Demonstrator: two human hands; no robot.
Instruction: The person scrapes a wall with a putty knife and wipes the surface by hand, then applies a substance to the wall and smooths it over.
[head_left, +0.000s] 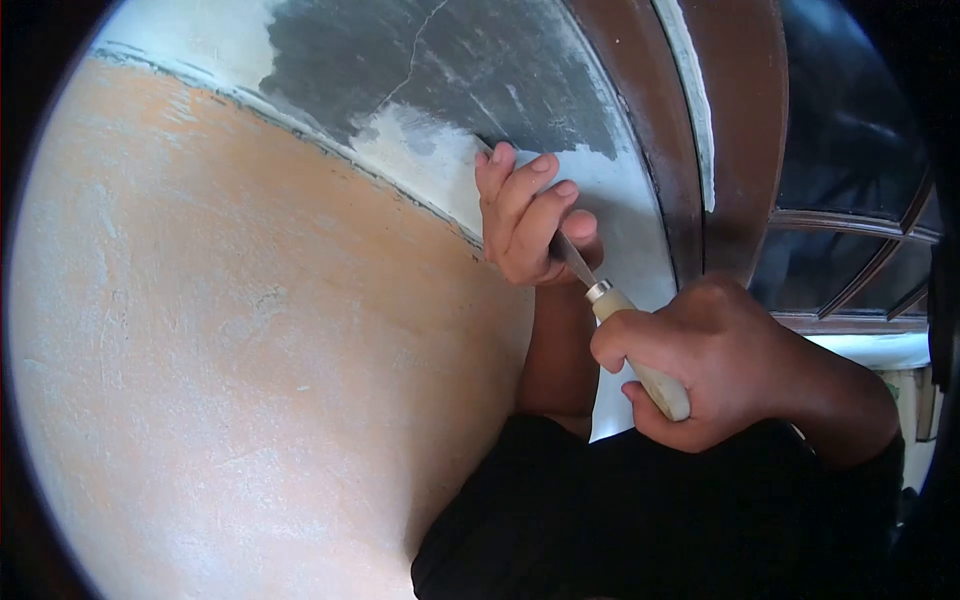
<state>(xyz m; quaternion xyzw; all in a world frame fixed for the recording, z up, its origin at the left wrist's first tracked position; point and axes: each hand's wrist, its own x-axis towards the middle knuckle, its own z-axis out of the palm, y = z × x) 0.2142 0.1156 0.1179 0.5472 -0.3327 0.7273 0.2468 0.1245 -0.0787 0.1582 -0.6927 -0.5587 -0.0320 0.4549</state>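
My right hand [700, 355] is closed around the pale handle of a putty knife [660, 385]. The narrow metal blade points up and left, and its far end is hidden by my left hand [530, 215]. That hand is in front of the wall with its fingers curled and the thumb near the blade. A thin dark edge shows just beyond its fingertips; what the fingers hold is mostly hidden. Behind it, white filler [425, 145] borders a dark grey patch [350, 60] with a crack running through it.
An orange-tan wall surface [250, 320] with pale scuffs fills the left side, divided from the grey patch by a rough ridge. A curved brown frame [740, 130] stands at right, beside dark glass panes [850, 110]. My black clothing [640, 520] covers the lower middle.
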